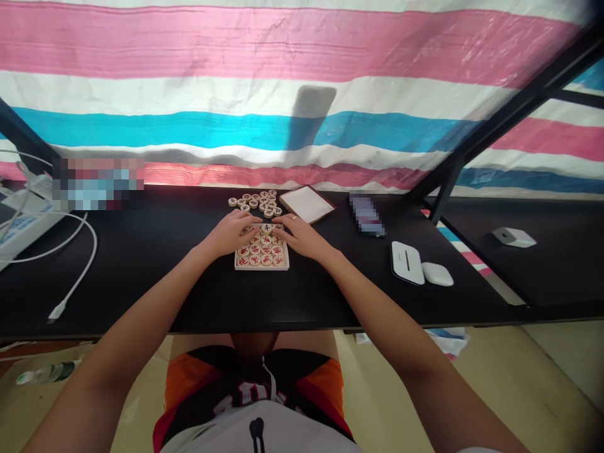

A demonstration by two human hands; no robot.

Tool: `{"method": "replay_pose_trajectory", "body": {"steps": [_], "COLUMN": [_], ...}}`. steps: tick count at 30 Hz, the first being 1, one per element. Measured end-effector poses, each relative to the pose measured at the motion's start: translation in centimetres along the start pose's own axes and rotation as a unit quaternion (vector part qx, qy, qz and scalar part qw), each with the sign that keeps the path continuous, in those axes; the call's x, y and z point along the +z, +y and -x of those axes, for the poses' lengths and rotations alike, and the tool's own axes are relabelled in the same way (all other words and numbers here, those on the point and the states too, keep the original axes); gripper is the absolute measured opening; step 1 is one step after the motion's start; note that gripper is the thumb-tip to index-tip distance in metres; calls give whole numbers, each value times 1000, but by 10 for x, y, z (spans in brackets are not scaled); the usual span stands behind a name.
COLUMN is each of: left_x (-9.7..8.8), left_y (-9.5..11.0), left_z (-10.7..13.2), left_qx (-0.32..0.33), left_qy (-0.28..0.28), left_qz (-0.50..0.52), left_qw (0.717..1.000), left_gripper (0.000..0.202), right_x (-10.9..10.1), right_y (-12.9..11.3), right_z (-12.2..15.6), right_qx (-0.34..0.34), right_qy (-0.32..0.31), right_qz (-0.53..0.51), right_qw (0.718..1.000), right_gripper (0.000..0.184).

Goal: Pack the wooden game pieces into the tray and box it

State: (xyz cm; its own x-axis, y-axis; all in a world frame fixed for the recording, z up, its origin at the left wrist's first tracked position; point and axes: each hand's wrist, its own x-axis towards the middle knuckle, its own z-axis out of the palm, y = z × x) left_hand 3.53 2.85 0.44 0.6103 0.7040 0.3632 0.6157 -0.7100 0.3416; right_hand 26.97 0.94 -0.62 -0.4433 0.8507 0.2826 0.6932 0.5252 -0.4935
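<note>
Pale clothing (299,434) foremost, the left hand (232,231) and right hand (303,236) curl over a white tray's (262,268) far corners, any grasp impossible to tell, flanking xiangqi pieces (266,250) that look light, hard and best pinched by their rims.
</note>
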Motion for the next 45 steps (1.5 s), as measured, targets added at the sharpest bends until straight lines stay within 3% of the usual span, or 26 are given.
{"method": "replay_pose_trajectory", "body": {"steps": [4,8,11,17,28,34,45], "left_x": [-4,-5,-4,0,-1,-1,-2], "left_y": [-13,-22,-23,-26,-25,-26,-26], "left_z": [0,1,1,0,0,1,1], "left_qx": [-63,-94,-90,-75,-76,-77,-76], "left_qy": [24,-14,-39,-38,-51,-51,-60], "left_qz": [-13,-17,-22,-39,-45,-42,-45], "left_qw": [998,995,995,996,995,995,994], "left_gripper": [35,38,40,41,40,41,40], "right_x": [3,7,9,11,7,16,10], "right_y": [5,9,10,12,11,28,24], "right_z": [-2,-4,-6,-14,-10,-8,-6], "right_qx": [8,14,19,5,-8,-26,-14], "right_qy": [18,13,-14,-54,31,61,33], "right_qz": [-18,-24,-27,-20,14,24,70], "right_qw": [1000,1000,999,998,999,998,997], "right_gripper": [40,49,55,58,39,47,34]}}
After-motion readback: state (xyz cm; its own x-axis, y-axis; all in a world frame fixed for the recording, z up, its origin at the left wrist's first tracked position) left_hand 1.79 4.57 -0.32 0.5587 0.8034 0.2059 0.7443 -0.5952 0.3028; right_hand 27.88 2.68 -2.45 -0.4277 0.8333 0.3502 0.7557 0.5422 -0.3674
